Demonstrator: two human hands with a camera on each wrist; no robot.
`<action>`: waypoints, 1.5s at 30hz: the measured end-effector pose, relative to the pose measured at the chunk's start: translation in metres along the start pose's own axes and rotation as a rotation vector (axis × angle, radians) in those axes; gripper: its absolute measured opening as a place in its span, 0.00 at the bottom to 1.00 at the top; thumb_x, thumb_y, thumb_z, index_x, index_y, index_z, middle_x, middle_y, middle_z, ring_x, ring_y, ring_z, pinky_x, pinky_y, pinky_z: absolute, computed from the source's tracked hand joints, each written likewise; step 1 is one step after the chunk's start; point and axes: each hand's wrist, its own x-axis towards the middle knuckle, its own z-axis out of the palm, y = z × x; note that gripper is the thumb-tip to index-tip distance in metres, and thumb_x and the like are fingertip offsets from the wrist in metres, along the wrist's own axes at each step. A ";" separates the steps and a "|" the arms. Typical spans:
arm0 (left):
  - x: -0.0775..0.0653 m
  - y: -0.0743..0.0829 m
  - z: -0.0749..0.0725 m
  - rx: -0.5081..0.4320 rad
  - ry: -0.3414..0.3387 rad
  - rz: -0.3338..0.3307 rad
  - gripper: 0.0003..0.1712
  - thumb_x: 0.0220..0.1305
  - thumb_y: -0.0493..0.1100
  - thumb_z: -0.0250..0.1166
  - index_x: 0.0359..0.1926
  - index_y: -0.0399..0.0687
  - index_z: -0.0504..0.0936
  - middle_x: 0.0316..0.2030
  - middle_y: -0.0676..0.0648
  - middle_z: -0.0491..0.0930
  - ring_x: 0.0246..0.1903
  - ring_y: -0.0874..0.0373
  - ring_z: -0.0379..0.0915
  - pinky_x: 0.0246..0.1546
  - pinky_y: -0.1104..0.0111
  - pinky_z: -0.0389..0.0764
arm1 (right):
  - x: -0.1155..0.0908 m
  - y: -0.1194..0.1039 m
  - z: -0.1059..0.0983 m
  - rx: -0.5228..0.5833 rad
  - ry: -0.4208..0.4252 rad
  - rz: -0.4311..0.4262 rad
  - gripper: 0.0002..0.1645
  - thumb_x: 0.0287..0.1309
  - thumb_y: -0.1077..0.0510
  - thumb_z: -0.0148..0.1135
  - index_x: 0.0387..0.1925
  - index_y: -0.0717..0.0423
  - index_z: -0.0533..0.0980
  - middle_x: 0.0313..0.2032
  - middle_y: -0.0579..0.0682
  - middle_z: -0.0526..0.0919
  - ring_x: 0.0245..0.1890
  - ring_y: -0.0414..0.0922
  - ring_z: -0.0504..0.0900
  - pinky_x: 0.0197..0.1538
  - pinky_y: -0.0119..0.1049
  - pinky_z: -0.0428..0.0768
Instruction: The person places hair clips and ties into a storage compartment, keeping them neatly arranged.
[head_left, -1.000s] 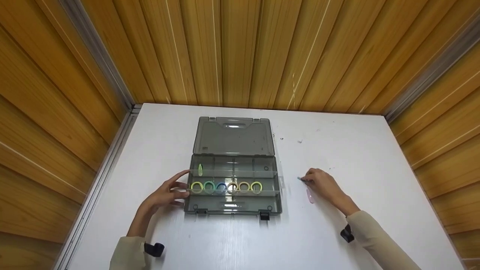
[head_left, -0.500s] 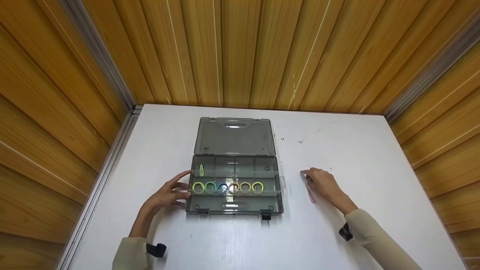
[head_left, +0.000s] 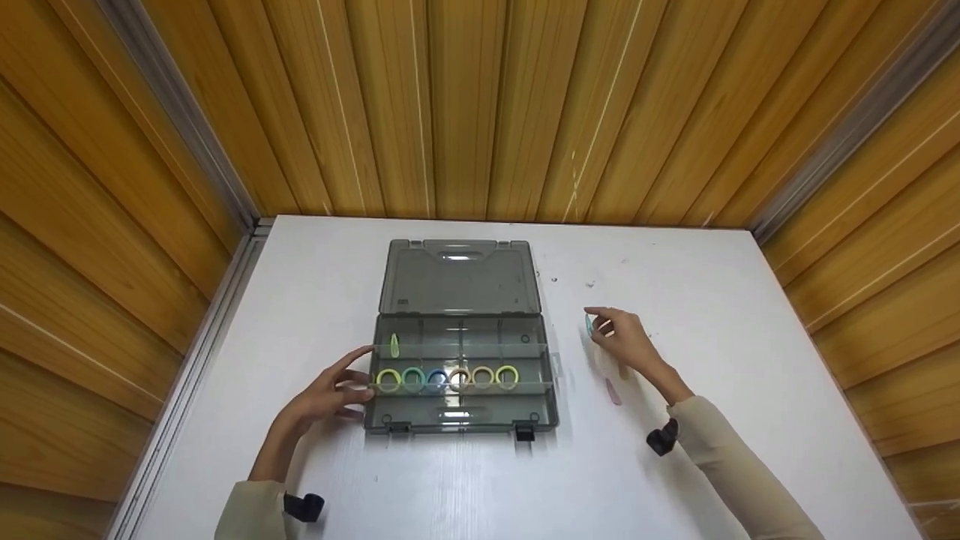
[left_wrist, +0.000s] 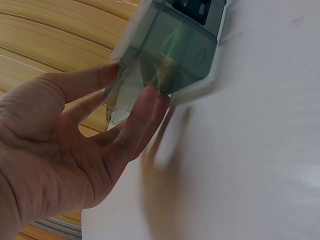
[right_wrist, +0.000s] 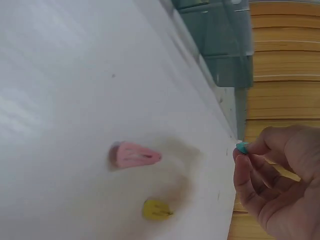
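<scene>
My left hand (head_left: 322, 396) grips the left end of a clear tray (head_left: 553, 367) at the grey translucent box (head_left: 461, 412); exact contact is partly hidden. Several coloured rings (head_left: 413, 379) stand in a row in the tray, and a green hair clip (head_left: 394, 346) lies behind them. To the right of the box, my right hand (head_left: 624, 341) pinches a teal hair clip (right_wrist: 242, 147) between thumb and fingertips, above the table. Below that hand a pink hair clip (right_wrist: 135, 155) lies on the tabletop, with a yellow hair clip (right_wrist: 157, 210) beside it.
The box's lid (head_left: 461, 281) lies folded back behind it. A black latch (head_left: 524, 433) juts from the front edge. Small specks (head_left: 590, 284) dot the white table (head_left: 450, 487). Wood-patterned panels (head_left: 465, 112) rise behind and at both sides.
My right hand has lifted off the table with the teal hair clip and moved away from me and slightly left, leaving the pink and yellow clips behind. My left hand keeps its hold.
</scene>
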 end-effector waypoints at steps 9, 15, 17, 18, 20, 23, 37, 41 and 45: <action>0.004 -0.001 0.000 -0.020 -0.004 0.008 0.49 0.69 0.41 0.68 0.82 0.52 0.49 0.65 0.24 0.64 0.52 0.46 0.81 0.48 0.50 0.87 | 0.031 -0.033 0.016 0.241 0.014 0.028 0.23 0.61 0.74 0.62 0.58 0.71 0.77 0.38 0.68 0.85 0.36 0.58 0.88 0.32 0.25 0.83; 0.003 -0.002 0.001 0.005 0.009 0.006 0.49 0.69 0.41 0.67 0.82 0.51 0.49 0.64 0.24 0.66 0.53 0.45 0.81 0.48 0.50 0.87 | 0.044 -0.086 0.032 0.346 -0.073 0.038 0.23 0.63 0.74 0.60 0.60 0.74 0.75 0.42 0.74 0.83 0.37 0.60 0.87 0.38 0.36 0.87; 0.002 -0.003 0.001 0.005 0.017 0.001 0.48 0.69 0.40 0.67 0.82 0.52 0.50 0.64 0.25 0.66 0.52 0.46 0.80 0.48 0.50 0.87 | 0.050 -0.098 0.040 0.358 -0.094 0.015 0.23 0.63 0.73 0.61 0.60 0.73 0.76 0.43 0.73 0.83 0.40 0.64 0.86 0.40 0.34 0.87; 0.002 -0.003 0.002 0.004 0.021 0.001 0.48 0.69 0.40 0.67 0.82 0.52 0.50 0.64 0.25 0.66 0.52 0.46 0.81 0.48 0.50 0.87 | 0.053 -0.099 0.045 0.355 -0.097 0.001 0.23 0.63 0.72 0.61 0.59 0.72 0.76 0.43 0.72 0.83 0.42 0.67 0.85 0.40 0.33 0.86; 0.000 -0.004 0.004 0.008 0.024 0.004 0.47 0.69 0.40 0.67 0.81 0.52 0.50 0.64 0.25 0.67 0.51 0.47 0.80 0.47 0.49 0.87 | 0.060 -0.097 0.057 0.361 -0.104 -0.011 0.23 0.63 0.71 0.63 0.59 0.70 0.77 0.43 0.71 0.84 0.42 0.62 0.86 0.40 0.28 0.83; 0.000 -0.006 0.006 0.012 0.020 0.010 0.48 0.69 0.40 0.67 0.82 0.52 0.50 0.64 0.25 0.67 0.50 0.48 0.80 0.48 0.49 0.87 | 0.066 -0.101 0.069 0.405 -0.122 -0.003 0.23 0.61 0.69 0.67 0.58 0.67 0.79 0.42 0.69 0.86 0.38 0.51 0.87 0.39 0.23 0.81; 0.005 -0.003 0.010 -0.022 0.012 0.019 0.47 0.69 0.39 0.67 0.81 0.51 0.51 0.65 0.25 0.65 0.49 0.50 0.81 0.48 0.50 0.87 | 0.082 -0.118 0.116 0.581 -0.223 0.083 0.24 0.58 0.74 0.63 0.58 0.74 0.76 0.39 0.65 0.87 0.31 0.34 0.83 0.39 0.27 0.83; 0.006 -0.002 0.011 -0.027 0.028 -0.002 0.47 0.69 0.39 0.67 0.81 0.52 0.52 0.65 0.25 0.64 0.49 0.49 0.82 0.48 0.51 0.87 | 0.081 -0.126 0.128 0.557 -0.227 0.104 0.24 0.58 0.74 0.63 0.58 0.72 0.77 0.39 0.67 0.87 0.31 0.35 0.84 0.37 0.26 0.83; 0.008 -0.001 0.010 -0.029 0.043 -0.013 0.47 0.68 0.39 0.68 0.81 0.54 0.53 0.66 0.26 0.65 0.49 0.49 0.82 0.47 0.50 0.87 | 0.082 -0.135 0.139 0.503 -0.210 0.106 0.22 0.58 0.73 0.63 0.56 0.70 0.78 0.38 0.67 0.88 0.33 0.44 0.88 0.36 0.28 0.83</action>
